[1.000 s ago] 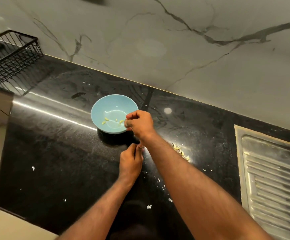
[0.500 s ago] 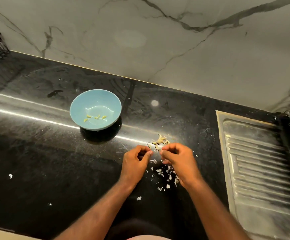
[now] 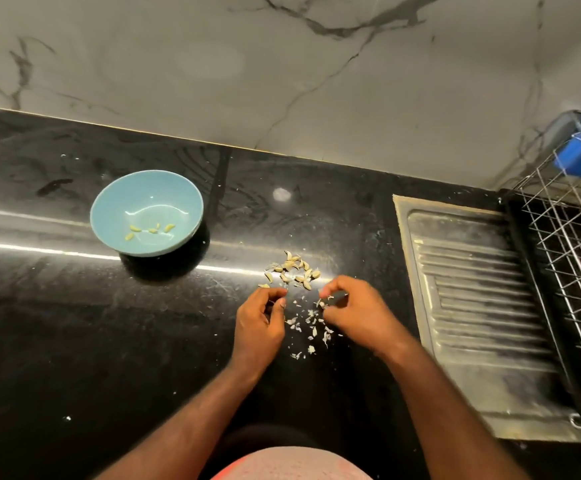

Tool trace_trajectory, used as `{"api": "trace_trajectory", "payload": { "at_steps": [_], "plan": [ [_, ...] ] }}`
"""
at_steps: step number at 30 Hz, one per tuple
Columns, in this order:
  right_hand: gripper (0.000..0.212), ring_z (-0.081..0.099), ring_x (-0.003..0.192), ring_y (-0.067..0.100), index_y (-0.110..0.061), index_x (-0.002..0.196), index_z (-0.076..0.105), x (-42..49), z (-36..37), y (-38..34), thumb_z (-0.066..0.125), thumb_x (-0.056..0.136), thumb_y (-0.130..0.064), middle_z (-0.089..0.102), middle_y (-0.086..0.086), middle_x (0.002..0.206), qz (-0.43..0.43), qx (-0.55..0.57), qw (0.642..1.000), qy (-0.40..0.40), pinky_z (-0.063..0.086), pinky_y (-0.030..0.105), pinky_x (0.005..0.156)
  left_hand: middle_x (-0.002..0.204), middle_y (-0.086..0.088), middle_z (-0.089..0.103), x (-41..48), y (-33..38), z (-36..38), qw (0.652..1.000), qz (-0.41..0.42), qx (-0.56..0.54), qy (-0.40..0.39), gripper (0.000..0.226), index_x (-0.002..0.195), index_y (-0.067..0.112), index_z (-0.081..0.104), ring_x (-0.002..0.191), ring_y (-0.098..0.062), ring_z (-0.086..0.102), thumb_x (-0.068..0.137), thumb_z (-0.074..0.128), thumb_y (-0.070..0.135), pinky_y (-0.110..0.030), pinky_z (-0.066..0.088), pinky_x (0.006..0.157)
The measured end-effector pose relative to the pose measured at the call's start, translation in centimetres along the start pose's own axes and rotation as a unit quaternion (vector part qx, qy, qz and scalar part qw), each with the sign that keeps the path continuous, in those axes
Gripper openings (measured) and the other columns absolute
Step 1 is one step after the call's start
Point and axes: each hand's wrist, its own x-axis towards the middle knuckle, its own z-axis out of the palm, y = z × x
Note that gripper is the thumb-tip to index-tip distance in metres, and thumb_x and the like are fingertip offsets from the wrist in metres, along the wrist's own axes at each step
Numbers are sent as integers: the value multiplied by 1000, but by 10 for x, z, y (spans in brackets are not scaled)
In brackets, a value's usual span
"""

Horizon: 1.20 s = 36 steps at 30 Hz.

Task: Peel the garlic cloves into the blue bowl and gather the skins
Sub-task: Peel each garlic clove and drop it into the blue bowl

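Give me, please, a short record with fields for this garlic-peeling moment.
blue bowl: on the black counter, left of the hands, apart from them
peeled cloves: a few inside the bowl
garlic pile: loose on the counter just beyond the hands
skins: scattered between the hands
left hand: fingers curled; contents unclear
right hand: fingers curled over the skins; contents unclear
drainboard: at the right

Countertop is glossy black stone, wall smooth veined marble. Blue bowl looks like glazed ceramic, maybe. Drainboard is dull ribbed metal, skins papery.
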Motion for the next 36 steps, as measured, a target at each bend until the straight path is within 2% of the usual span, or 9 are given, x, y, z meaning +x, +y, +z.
{"api": "trace_trajectory", "payload": {
  "at_steps": [1, 3, 6, 9, 13, 20, 28, 32, 36],
  "plan": [
    [22, 58, 64, 10, -23, 92, 66, 0, 3, 1, 70, 79, -7, 68, 4, 83, 9, -16, 999, -26, 48, 23, 57, 90, 5, 67, 0, 2, 0, 1000, 6, -1, 6, 15, 99, 13, 68, 78, -7, 64, 90, 65, 2, -20, 54, 71],
    [14, 59, 67, 8, -22, 88, 66, 4, 7, -1, 73, 81, -12, 68, -1, 82, -1, 12, 999, 32, 48, 22, 61, 81, 4, 65, 1, 5, -1, 999, 16, -7, 27, 6, 87, 12, 67, 71, -9, 61, 90, 67, 7, -20, 51, 65],
    [11, 53, 58, 2, -19, 79, 64, 10, 12, 1, 73, 85, -16, 63, -6, 71, -20, 51, 990, 132, 48, 20, 59, 63, -7, 55, -2, 4, -4, 996, 0, -51, 74, 32, 68, 7, 55, 58, -21, 51, 92, 60, 29, -30, 44, 57],
    [15, 57, 67, 9, -25, 93, 65, 17, 22, 5, 66, 89, -10, 63, -8, 81, -7, -18, 997, 77, 55, 34, 68, 59, -4, 42, -2, 4, -6, 988, -28, -79, 133, 36, 63, 13, 42, 54, -12, 38, 92, 64, 10, -26, 38, 54],
    [6, 61, 71, 7, -20, 82, 69, 28, 36, -1, 71, 88, -18, 66, -10, 78, -16, -30, 996, 85, 50, 22, 64, 71, 2, 48, -1, 7, -8, 983, -50, -70, 164, 34, 77, 23, 46, 63, -3, 45, 90, 62, -5, -12, 41, 63],
    [14, 63, 77, 13, -19, 90, 74, 47, 69, -26, 70, 89, -32, 71, -3, 82, -68, -90, 993, 39, 51, 28, 67, 101, -5, 62, 3, 3, -10, 983, -67, -87, 148, 33, 119, 18, 51, 95, -13, 63, 94, 52, -3, -20, 49, 86],
    [7, 60, 93, 23, -15, 92, 68, 48, 84, -33, 65, 92, -21, 65, 4, 99, -112, -170, 979, 31, 50, 36, 80, 104, -4, 62, 3, 0, -9, 986, -61, -66, 140, 27, 120, 17, 55, 97, -13, 62, 96, 54, 3, -22, 51, 84],
    [9, 60, 77, 17, -20, 85, 60, 41, 72, -24, 64, 93, -22, 66, -1, 82, -77, -53, 994, 61, 49, 33, 70, 101, -1, 62, 4, 3, -10, 990, -42, -39, 128, 15, 106, 20, 62, 93, -9, 61, 95, 60, 10, -19, 51, 80],
    [11, 60, 65, 6, -22, 84, 70, 25, 50, -7, 69, 90, -13, 66, -7, 71, -40, 80, 993, 82, 53, 25, 66, 88, 3, 67, 7, 11, -15, 993, -61, -47, 86, 8, 90, 24, 69, 83, -5, 63, 93, 66, 17, -18, 50, 75]
  ]
}}
